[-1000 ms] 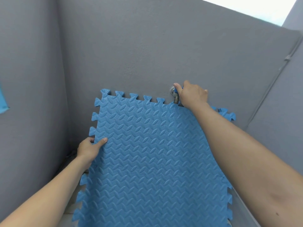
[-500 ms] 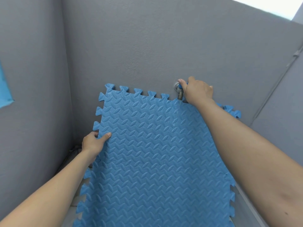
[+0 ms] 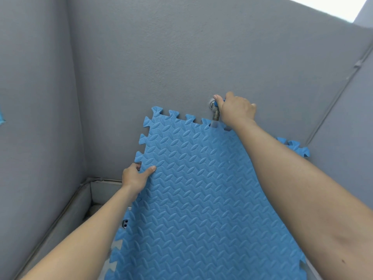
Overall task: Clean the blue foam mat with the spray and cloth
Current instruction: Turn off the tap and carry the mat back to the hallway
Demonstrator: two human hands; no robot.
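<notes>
Blue foam mat (image 3: 201,199): interlocking-tile type with toothed edges and an embossed oval pattern, filling the lower centre and lower right of the frame, tilted with its top edge leaning against the grey wall (image 3: 181,57). Left hand (image 3: 135,176): at the mat's left edge, centre-left of the frame, grip closed on that edge, thumb lying on the patterned face and the fingers curled behind it. Right hand (image 3: 236,112): upper centre-right of the frame, just above the mat's top edge, grip curled round the blue handle of a metal tap (image 3: 215,113) fixed to the wall; only a small part of the handle shows beside the thumb. Tap spout: points down, just at the mat's top edge, with a pale streak directly below it at a notch in the mat; whether that is water cannot be told. Forearms: both bare, entering from the bottom corners. Further item: a blue scrap (image 3: 2,119) at the far left edge of the frame, against the side wall, too cropped to identify.
</notes>
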